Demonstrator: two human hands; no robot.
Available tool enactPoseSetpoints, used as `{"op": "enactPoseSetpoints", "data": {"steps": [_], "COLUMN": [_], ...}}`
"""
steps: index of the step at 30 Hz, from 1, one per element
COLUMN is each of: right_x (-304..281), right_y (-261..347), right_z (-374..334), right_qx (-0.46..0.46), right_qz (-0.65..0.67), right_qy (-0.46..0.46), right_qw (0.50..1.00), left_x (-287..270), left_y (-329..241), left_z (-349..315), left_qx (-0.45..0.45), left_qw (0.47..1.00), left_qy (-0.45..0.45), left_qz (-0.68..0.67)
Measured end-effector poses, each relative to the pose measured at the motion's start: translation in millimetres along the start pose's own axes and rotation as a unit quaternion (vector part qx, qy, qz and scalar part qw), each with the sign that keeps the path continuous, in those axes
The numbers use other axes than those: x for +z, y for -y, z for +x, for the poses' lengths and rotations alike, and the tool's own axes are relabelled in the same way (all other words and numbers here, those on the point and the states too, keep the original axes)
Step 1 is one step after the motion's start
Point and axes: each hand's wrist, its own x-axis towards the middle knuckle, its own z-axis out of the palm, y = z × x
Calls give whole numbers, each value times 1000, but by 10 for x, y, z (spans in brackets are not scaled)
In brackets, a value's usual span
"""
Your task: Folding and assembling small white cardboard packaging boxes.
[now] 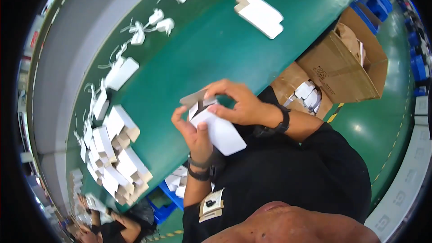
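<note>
Both hands meet at the frame's centre over the green table [216, 49]. Left hand [193, 130] cups a small white cardboard box [220, 130] from below, fingers curled round it. Right hand [236, 103] pinches the box's open grey flap [194, 97] at its top. Folded white boxes [114, 157] pile at lower left; a brown carton [355, 69] sits at right.

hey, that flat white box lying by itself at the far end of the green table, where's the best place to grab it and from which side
Probably by its two long edges, coming down from above. The flat white box lies flat and alone on the green table, so nothing crowds its sides. Its brown flap end looks thin and floppy, so pinch across the firmer white middle instead.
</note>
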Motion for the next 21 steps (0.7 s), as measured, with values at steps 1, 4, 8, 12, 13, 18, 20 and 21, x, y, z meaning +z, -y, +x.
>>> {"op": "enactPoseSetpoints", "data": {"steps": [1, 4, 8, 12, 13, 18, 20, 21], "right_x": [66, -25, -22, 36, 35, -30, -65, -99], "right_y": [69, 295, 261, 238, 239, 344, 338, 316], "right_z": [12, 156, 126, 97, 99, 151, 163, 173], "right_qx": [-59, -102, -43, 30, 41, 112, 138, 111], "right_qz": [-26, -92, -63, 3, 6, 30, 39, 22], "right_qy": [-52, 45, 61, 50, 45, 28, 23, 38], "right_qw": [997, 989, 995, 998, 998, 993, 989, 993], "left_x": [9, -64, -51, -143, -148, -127, -120, -114], "left_y": [7, -27, -147, -160, -156, -133, -104, -89], "left_z": [-5, 62, 93, 27, 28, 86, 94, 107], "left_qx": [-6, -6, -40, -9, -13, 24, 38, 37], "left_qw": [1000, 999, 993, 992, 992, 985, 984, 984], "left_qy": [-17, 49, 106, 122, 122, 157, 159, 161], "left_qz": [11, -9, -21, 17, 16, 62, 73, 73]}}
